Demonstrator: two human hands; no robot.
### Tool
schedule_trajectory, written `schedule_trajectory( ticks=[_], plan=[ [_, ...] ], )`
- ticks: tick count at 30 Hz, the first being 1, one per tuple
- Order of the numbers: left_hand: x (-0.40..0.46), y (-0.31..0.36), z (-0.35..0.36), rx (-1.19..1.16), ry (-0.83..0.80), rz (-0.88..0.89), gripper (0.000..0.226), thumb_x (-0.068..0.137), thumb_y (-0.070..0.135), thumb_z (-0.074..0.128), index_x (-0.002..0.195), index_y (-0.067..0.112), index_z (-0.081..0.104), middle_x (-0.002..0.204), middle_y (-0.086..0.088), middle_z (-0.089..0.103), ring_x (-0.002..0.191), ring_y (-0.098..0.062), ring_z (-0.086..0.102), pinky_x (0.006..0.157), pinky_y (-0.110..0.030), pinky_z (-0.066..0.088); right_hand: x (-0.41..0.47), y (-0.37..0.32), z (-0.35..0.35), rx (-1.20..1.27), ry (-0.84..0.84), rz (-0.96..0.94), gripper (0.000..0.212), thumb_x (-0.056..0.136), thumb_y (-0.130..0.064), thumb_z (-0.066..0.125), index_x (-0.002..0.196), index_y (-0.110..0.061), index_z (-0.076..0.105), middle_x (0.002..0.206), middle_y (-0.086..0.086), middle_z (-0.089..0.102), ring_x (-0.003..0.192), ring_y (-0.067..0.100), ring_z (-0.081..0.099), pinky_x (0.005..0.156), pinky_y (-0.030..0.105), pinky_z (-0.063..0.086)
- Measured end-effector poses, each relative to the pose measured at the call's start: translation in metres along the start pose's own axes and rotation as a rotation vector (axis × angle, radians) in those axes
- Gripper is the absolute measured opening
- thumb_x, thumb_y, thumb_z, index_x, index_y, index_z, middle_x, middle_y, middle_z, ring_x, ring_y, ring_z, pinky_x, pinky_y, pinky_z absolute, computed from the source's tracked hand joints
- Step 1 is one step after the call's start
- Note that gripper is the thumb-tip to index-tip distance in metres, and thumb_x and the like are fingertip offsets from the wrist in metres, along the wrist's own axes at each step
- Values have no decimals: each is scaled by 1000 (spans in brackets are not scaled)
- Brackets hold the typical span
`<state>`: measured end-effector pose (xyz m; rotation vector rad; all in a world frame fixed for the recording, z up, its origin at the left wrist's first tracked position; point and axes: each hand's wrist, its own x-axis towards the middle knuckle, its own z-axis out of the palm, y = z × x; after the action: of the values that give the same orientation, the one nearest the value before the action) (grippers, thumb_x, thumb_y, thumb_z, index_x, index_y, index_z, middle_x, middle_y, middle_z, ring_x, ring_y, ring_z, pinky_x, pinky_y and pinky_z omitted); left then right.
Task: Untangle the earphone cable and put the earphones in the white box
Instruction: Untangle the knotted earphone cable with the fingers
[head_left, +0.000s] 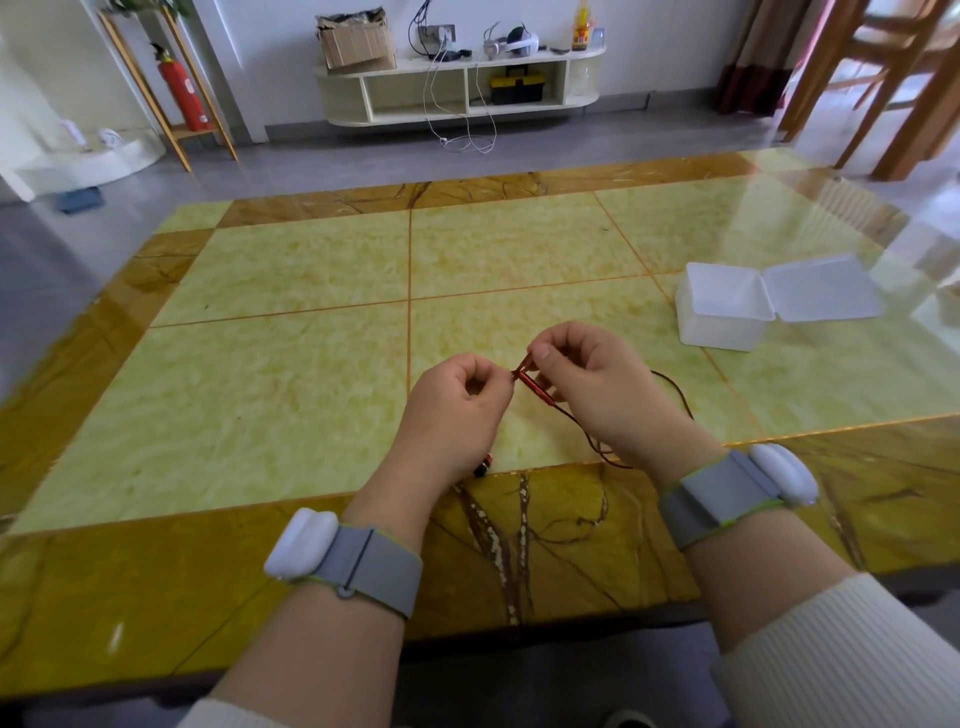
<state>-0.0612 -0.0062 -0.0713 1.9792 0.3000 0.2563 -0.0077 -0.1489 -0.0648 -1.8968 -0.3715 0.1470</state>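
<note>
A thin dark red earphone cable (576, 423) with a red inline piece runs between my two hands above the table. My left hand (457, 410) pinches the cable at its left end. My right hand (597, 384) pinches it just to the right, thumb on top. The cable loops past my right wrist and trails on the tabletop. One red and black earbud (484, 465) lies under my left wrist. The white box (724, 306) stands open at the right, its lid (821, 291) flipped flat beside it, well apart from both hands.
The glossy yellow-green stone table (291, 374) has a brown border along its near edge. Beyond the table are a white shelf unit (457, 83), a red fire extinguisher (179, 88) and wooden chairs (893, 78).
</note>
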Motion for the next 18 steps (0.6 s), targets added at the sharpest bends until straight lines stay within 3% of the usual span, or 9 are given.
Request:
schedule_trajectory(
  ticks=[3, 5, 7, 10, 12, 15, 18],
  plan=[
    [1, -2, 0, 21, 8, 11, 19, 93, 31, 59, 83, 18, 69, 76, -12, 68, 58, -10, 53, 57, -26, 46, 0, -1, -1, 5, -38, -3, 13, 98, -25, 53, 90, -26, 63, 90, 3, 70, 76, 26, 63, 80, 54, 54],
    [2, -4, 0, 46, 24, 26, 17, 92, 30, 61, 81, 19, 68, 86, -4, 68, 71, -7, 58, 64, -21, 46, -3, -4, -3, -60, -95, -44, 9, 96, -25, 57, 92, -26, 66, 88, 6, 71, 77, 35, 63, 78, 50, 54],
    [3, -5, -1, 70, 48, 45, 16, 91, 29, 63, 77, 21, 67, 95, 4, 62, 83, -4, 57, 70, -16, 42, -5, -5, -5, -101, -110, -72, 8, 93, -27, 61, 92, -25, 69, 84, 10, 71, 76, 34, 63, 75, 46, 55],
    [4, -6, -2, 122, 62, 93, 18, 90, 28, 64, 72, 24, 63, 91, 8, 56, 70, -2, 52, 62, -12, 39, -3, -5, -6, 29, -42, -10, 12, 96, -25, 57, 89, -21, 66, 80, 6, 66, 73, 14, 61, 75, 38, 53],
    [3, -6, -3, 167, 30, 121, 18, 89, 28, 65, 72, 27, 61, 86, 10, 54, 60, 0, 48, 56, -9, 37, -2, -7, -5, 212, -41, 54, 16, 99, -20, 53, 86, -17, 63, 79, 1, 60, 71, 12, 56, 73, 36, 49],
    [1, -5, -1, 220, 2, 155, 16, 86, 27, 65, 71, 27, 61, 81, 11, 53, 58, 0, 47, 55, -13, 36, -2, -8, -5, 300, -89, 68, 17, 100, -17, 51, 87, -14, 62, 75, -5, 60, 63, 10, 51, 67, 31, 45],
    [0, -1, -1, 90, 5, 78, 14, 86, 24, 62, 75, 15, 63, 70, 9, 54, 51, -4, 42, 52, -18, 38, -3, -8, -5, 414, -152, 50, 17, 100, -14, 50, 88, -12, 62, 73, -7, 63, 59, 11, 48, 60, 24, 42]
  ],
)
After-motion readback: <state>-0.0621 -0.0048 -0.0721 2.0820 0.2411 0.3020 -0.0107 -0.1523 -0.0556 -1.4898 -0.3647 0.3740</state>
